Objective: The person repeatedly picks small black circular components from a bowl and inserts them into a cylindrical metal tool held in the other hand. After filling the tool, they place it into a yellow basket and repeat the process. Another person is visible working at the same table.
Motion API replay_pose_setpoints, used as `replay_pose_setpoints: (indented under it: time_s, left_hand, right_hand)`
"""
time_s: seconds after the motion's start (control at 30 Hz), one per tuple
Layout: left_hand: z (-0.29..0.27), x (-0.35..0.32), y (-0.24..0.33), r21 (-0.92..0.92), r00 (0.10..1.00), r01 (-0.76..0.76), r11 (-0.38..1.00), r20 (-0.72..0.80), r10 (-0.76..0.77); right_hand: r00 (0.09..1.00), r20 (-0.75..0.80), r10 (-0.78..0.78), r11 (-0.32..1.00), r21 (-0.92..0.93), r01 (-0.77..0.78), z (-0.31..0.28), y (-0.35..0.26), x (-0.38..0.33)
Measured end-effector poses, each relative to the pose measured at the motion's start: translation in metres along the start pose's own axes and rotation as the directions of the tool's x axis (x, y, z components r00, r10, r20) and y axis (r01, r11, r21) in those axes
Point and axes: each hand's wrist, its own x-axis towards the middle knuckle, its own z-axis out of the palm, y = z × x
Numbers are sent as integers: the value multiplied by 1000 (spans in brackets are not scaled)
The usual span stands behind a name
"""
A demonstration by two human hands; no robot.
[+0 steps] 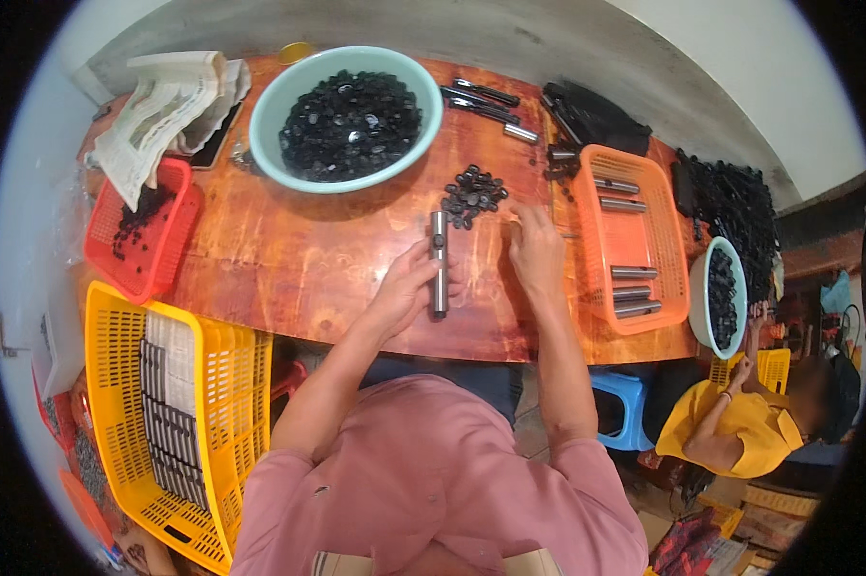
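Observation:
My left hand [409, 288] is closed around a slim silver metal tube [441, 257], held upright in the picture over the table. A black round part sits on the tube's upper half, and its near end is black. Right of a loose heap of small black oval pieces [475, 192], my right hand [537, 248] has its fingers curled in and drawn together. Whatever lies between those fingertips is too small to make out. The heap lies just beyond the tube on the reddish-brown wooden table [347, 259].
A pale green basin [266, 144] full of black pieces stands behind. An orange basket [587, 240] with several silver tubes is at right, a red basket [179, 240] at left. A yellow crate [231, 403] stands left of me. A person in yellow [731, 427] sits at far right.

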Motion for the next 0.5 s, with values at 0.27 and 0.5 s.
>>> replay_pose_setpoints:
  time_s: [0.27,0.5]
  left_hand:
    - [6,0,8,30,999,40,999,26,-40]
    - [0,0,5,22,999,31,999,27,-31]
  right_hand:
    - [966,210,149,902,-429,-46,-30,55,-13]
    - [927,286,244,964,-173,-200,-35,47,-13]
